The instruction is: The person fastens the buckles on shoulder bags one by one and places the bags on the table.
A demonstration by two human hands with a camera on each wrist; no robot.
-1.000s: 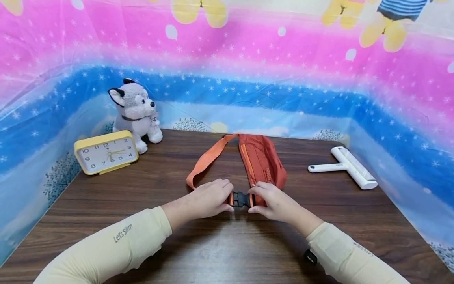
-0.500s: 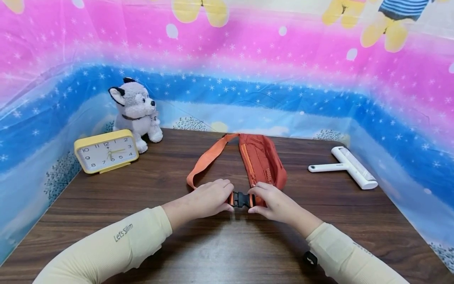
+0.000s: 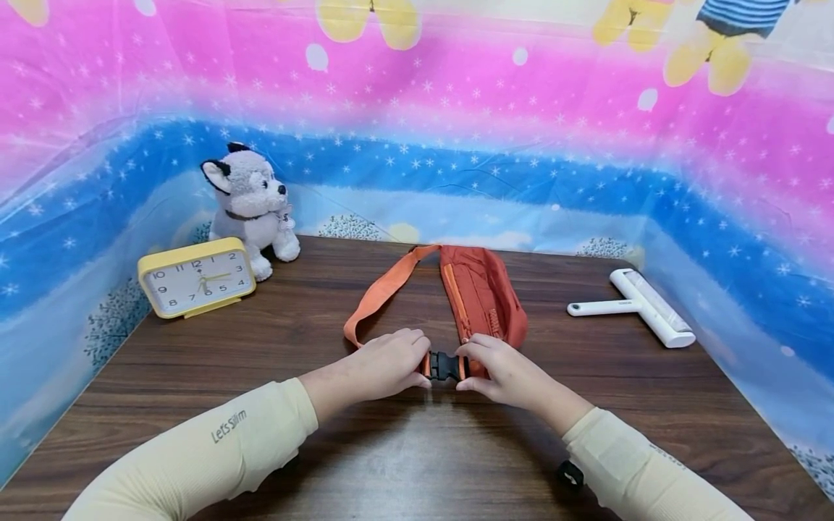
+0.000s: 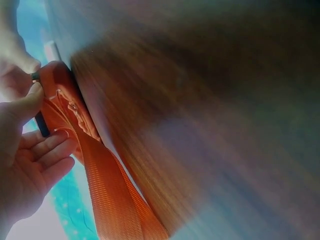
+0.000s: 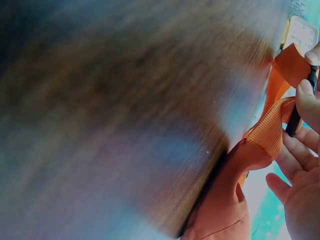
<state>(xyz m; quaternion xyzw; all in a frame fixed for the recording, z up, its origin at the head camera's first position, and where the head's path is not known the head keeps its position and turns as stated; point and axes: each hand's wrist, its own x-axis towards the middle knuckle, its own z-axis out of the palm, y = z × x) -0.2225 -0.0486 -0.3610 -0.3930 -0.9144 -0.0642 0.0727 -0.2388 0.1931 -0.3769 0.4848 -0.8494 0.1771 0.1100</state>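
A rust-red waist bag (image 3: 485, 293) lies on the table, its orange strap (image 3: 381, 297) looping out to the left. At the near end of the loop is a black side-release buckle (image 3: 444, 366), its two halves joined. My left hand (image 3: 391, 364) pinches the buckle's left end between thumb and fingers. On the opposite end my right hand (image 3: 502, 370) has the same kind of pinch. In the left wrist view the strap (image 4: 107, 185) hangs from the buckle past the curled fingers. The right wrist view shows the black buckle (image 5: 294, 120) between thumb and fingers.
A yellow alarm clock (image 3: 198, 278) stands at the left, with a grey plush dog (image 3: 250, 202) behind it. At the right lies a white lint roller (image 3: 641, 307). A patterned cloth (image 3: 456, 170) walls in the brown wooden table (image 3: 417, 456).
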